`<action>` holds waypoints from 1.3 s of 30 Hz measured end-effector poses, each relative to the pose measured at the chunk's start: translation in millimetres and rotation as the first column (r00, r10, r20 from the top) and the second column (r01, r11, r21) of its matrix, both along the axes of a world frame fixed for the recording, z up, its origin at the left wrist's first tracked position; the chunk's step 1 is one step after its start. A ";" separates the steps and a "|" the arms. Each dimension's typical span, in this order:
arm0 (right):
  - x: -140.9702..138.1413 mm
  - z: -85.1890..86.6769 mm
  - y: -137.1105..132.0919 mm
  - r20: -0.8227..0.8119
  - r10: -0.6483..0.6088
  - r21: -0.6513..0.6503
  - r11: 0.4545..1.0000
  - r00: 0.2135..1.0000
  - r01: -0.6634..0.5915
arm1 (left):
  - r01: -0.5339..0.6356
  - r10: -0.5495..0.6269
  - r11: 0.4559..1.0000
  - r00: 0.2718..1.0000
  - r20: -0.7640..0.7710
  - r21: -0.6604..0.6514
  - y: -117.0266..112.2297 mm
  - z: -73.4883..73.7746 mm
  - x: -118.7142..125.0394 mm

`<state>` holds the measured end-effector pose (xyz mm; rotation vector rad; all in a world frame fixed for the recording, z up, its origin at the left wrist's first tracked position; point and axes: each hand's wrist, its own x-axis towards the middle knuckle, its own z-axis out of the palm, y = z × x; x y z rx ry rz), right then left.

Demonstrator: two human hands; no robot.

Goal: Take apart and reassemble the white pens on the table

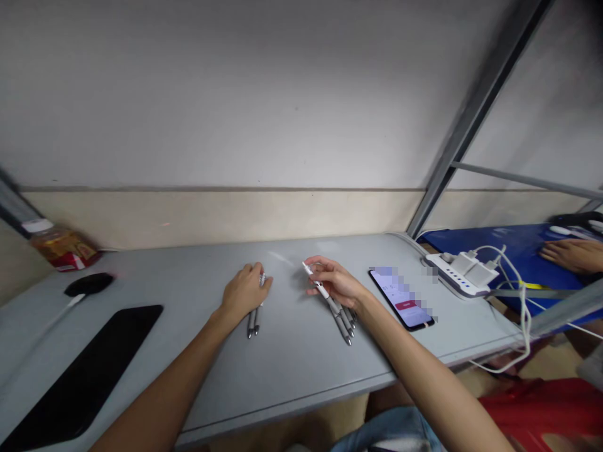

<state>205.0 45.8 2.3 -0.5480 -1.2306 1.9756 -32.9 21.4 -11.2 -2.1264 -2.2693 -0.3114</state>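
Observation:
My left hand rests on the grey desk, its fingers curled down over the upper ends of a pair of pens. The grey grips and metal tips of those pens stick out toward me. To its right, my right hand pinches a white pen between thumb and fingers, tilted with its white end up and to the left. Several more grey-gripped pens lie close together beneath that hand, tips toward me; their upper parts are partly hidden by it.
A lit phone lies right of my right arm, beside a white power strip with plugs and cables. At the left are a bottle, a black charging device and a black slab. Another person's hand rests on a blue surface.

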 end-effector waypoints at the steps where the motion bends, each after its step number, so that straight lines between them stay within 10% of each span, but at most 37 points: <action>1: -0.2 -0.7 0.6 0.007 -0.017 0.010 1.000 1.000 0.017 | 0.001 -0.001 1.000 1.000 0.001 -0.003 0.1 0.1 0.1; 14: 1.7 0.7 0.4 -0.021 -0.037 -0.068 0.997 0.999 0.035 | 0.000 0.000 1.000 1.000 -0.006 -0.002 2.4 -2.3 -1.8; 20: 0.3 -0.7 -1.6 0.207 -0.077 0.101 0.993 0.975 0.057 | -0.009 0.008 1.000 1.000 -0.018 -0.012 0.9 -0.3 -0.2; 27: 9.8 -4.5 6.5 0.562 -0.425 0.683 0.722 0.709 -0.109 | 0.011 -0.011 1.000 1.000 -0.005 -0.015 0.2 2.2 0.4; 32: 15.5 -7.9 7.3 0.695 -0.532 0.702 0.648 0.483 -0.297 | 0.012 -0.012 1.000 1.000 0.003 -0.012 0.0 2.0 0.4; 39: 18.8 -10.8 9.7 0.720 -0.538 0.688 0.635 0.438 -0.350 | 0.024 -0.016 0.995 0.997 -0.081 0.092 -1.5 3.9 0.1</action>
